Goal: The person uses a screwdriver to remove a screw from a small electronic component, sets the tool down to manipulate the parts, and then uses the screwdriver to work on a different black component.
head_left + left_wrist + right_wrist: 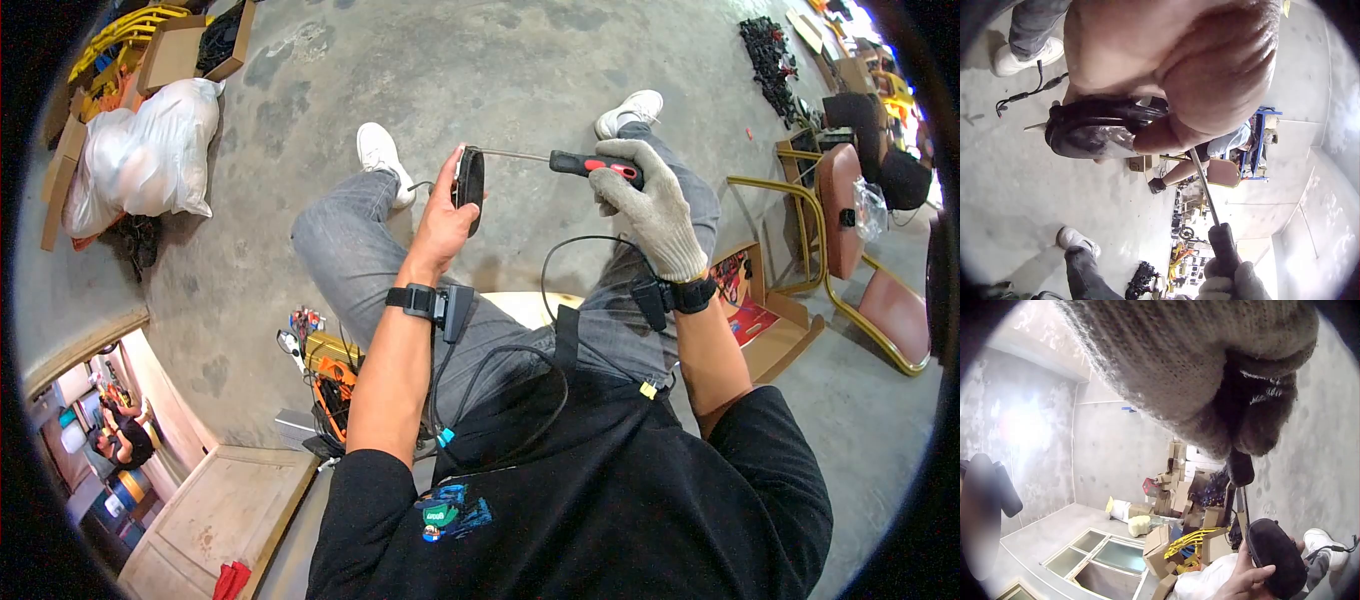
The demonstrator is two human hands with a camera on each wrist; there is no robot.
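My bare left hand (438,240) grips a black oval housing (468,190), held on edge in front of my knees. Its glossy side faces my left wrist camera, and a short cable with a plug (1017,97) trails from behind it. My right hand wears a pale knitted glove (660,210) and holds a screwdriver (568,162) by its black and red handle. The long metal shaft points left, with its end right at the upper end of the housing in the head view. In the right wrist view, gloved fingers cover most of the handle.
Black cables (500,350) run from the wrist straps across my lap. Beside my left leg lie tools and an orange item (335,385). An open cardboard box (790,325) and a chair (845,210) stand to the right. White bags (150,150) sit at far left.
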